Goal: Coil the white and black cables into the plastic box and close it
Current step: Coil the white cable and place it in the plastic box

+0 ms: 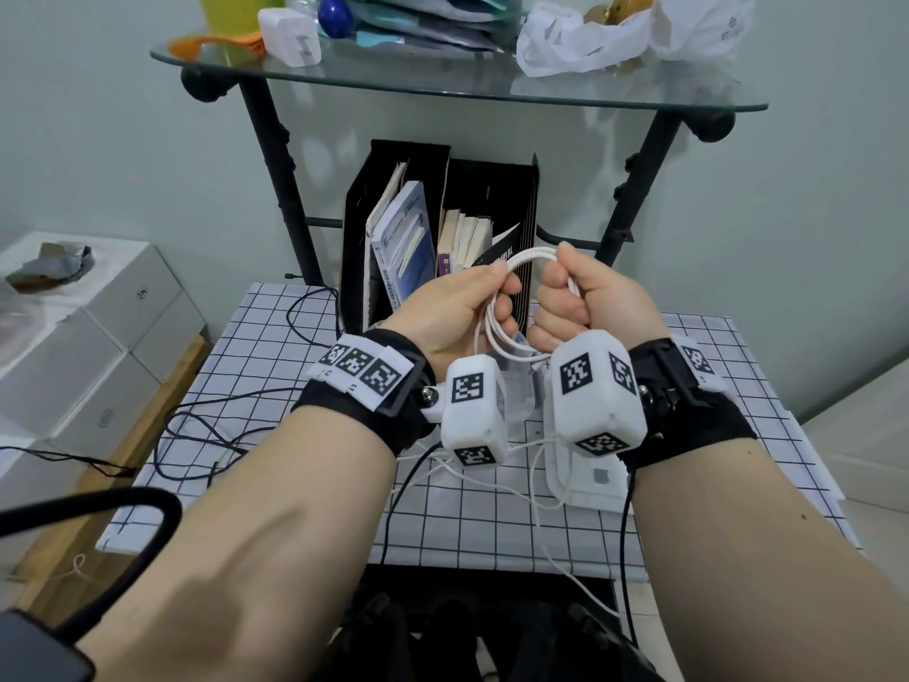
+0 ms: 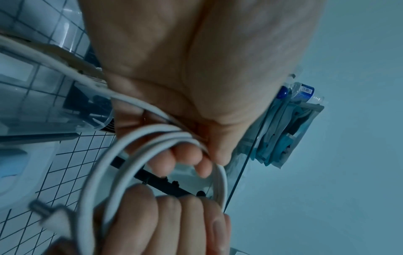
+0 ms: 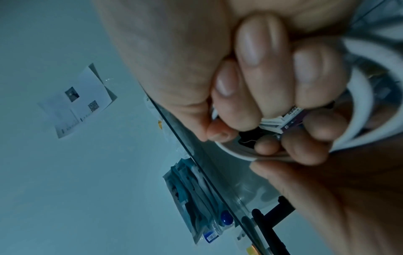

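Both hands hold a white cable (image 1: 493, 332) wound into a loop of a few turns above the checked table (image 1: 275, 347). My left hand (image 1: 497, 292) pinches the loop's left side between thumb and fingers (image 2: 187, 155). My right hand (image 1: 556, 292) is a fist closed round the right side, fingers (image 3: 261, 69) curled over the strands (image 3: 362, 77). The cable's plug (image 2: 48, 212) sticks out near the right fist. Its loose tail (image 1: 541, 489) hangs to the table and over the front edge. A thin black cable (image 1: 196, 411) lies sprawled on the table's left. The clear plastic box (image 1: 519, 396) is mostly hidden behind the wrist cameras; its lid (image 1: 597, 484) lies beside it.
A black file holder (image 1: 374, 199) with books stands at the table's back. Above it is a glass shelf (image 1: 442, 83) with a white charger (image 1: 290, 36) and bags. White cartons (image 1: 98, 337) stand to the left of the table.
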